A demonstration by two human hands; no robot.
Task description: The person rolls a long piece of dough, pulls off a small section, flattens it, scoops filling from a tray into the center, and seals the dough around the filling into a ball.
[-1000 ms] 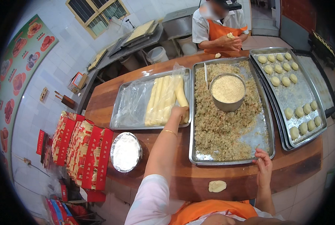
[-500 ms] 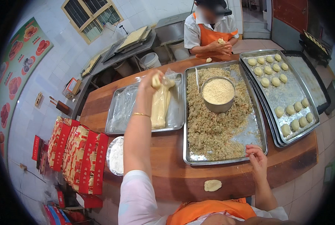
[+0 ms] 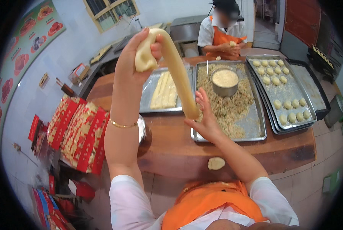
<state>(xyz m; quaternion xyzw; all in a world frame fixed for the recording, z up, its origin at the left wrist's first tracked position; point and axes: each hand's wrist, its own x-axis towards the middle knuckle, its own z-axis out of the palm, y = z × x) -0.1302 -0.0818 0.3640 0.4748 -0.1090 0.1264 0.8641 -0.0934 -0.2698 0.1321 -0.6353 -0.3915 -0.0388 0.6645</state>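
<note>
A long, soft strip of pale dough [image 3: 176,73] hangs stretched in the air over the table. My left hand [image 3: 137,53], raised high, is closed round its upper end, where a lump bulges from the fingers. At the strip's lower end my right hand [image 3: 205,119] has its fingers apart, with the dough's tip beside the thumb and palm. More dough strips [image 3: 164,91] lie on plastic in a metal tray [image 3: 145,109] behind. One flat dough piece [image 3: 216,163] rests near the table's front edge. Crumbly filling [image 3: 233,111] covers much of a large tray [image 3: 261,132].
A metal pot of pale grains [image 3: 225,82] stands in the filling. At right, stacked trays [image 3: 300,96] bear rows of dough balls [image 3: 276,71]. Across the table a co-worker [image 3: 223,36] handles a small dough piece. Red-and-gold packages [image 3: 77,134] are piled at left, beside a metal bowl [image 3: 142,128].
My left hand has lifted the dough strip out of the tray, up and toward me. My right hand has moved from the filling tray's near edge up and left to the strip's lower end.
</note>
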